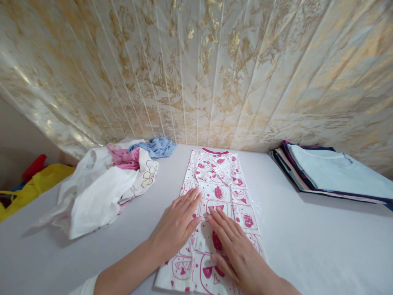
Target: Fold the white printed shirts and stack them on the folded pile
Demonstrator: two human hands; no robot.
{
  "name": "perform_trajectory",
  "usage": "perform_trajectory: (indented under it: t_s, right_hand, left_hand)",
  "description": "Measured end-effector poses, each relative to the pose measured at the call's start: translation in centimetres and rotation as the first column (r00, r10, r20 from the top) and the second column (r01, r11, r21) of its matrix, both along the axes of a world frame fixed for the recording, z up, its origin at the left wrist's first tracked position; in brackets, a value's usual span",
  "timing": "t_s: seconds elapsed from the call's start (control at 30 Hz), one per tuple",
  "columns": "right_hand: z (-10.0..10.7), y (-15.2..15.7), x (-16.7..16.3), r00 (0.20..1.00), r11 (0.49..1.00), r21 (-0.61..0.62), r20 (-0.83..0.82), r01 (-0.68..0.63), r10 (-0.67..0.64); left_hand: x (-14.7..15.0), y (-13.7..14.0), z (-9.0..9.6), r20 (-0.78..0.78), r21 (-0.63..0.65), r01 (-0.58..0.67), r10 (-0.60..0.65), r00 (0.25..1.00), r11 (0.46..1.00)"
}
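A white shirt with a dark pink print (218, 191) lies face down before me, its sides and sleeves folded in to a long narrow shape. Its pink collar band (215, 152) points away from me. My left hand (181, 219) rests flat on the shirt's left side, fingers stretched out. On the middle and right part lies my right hand (233, 241), also flat, with its fingers extended. Between the hands a small white label (199, 244) shows on the cloth. Neither hand grips anything.
A loose heap of white and pink clothes (101, 192) is on the left, with a crumpled blue garment (156, 146) behind it. At far left lies a yellow cloth (39, 186). A stack of folded clothes (334, 172) sits on the right. A gold-patterned curtain (196, 73) hangs behind.
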State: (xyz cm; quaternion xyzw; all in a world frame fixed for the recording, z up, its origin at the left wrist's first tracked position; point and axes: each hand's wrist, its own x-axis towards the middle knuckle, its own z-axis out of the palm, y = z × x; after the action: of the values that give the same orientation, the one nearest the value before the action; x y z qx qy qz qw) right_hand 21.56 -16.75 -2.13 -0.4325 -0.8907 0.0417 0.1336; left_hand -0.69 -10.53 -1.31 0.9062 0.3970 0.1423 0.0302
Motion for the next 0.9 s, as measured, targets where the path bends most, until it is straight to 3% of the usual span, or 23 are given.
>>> perform_trajectory:
  t_s: [0.1,0.27,0.4,0.67,0.77,0.9]
  right_hand:
    - [0.0,0.3,-0.1,0.999,0.999,0.016,0.016,-0.047,0.047]
    - [-1.9,3.8,1.8,0.983,0.975,0.142,0.045,0.171,-0.179]
    - [-2.3,7.4,3.5,0.966,0.969,0.084,0.092,0.233,-0.240]
    - [-0.4,16.0,5.8,0.970,0.972,0.003,0.068,0.235,-0.235]
    - [1.1,15.8,5.0,0.969,0.973,0.016,-0.094,0.230,-0.227]
    - [3.4,10.8,2.2,0.947,0.989,-0.079,-0.288,0.124,-0.142]
  left_hand:
    - [-0.6,0.7,-0.3,-0.021,0.027,-0.055,0.056,0.998,0.998]
    - [-0.3,2.5,-1.6,-0.100,0.039,-0.070,0.074,0.992,0.997]
    - [0.5,4.8,-1.9,-0.097,0.060,-0.077,0.082,0.992,0.995]
    - [3.4,13.1,-2.4,-0.040,0.090,-0.098,0.102,0.994,0.991]
    - [3.9,14.1,-2.2,-0.026,0.098,-0.080,0.083,0.996,0.992]
    - [3.4,12.2,-1.7,-0.022,0.098,-0.039,0.041,0.999,0.994]
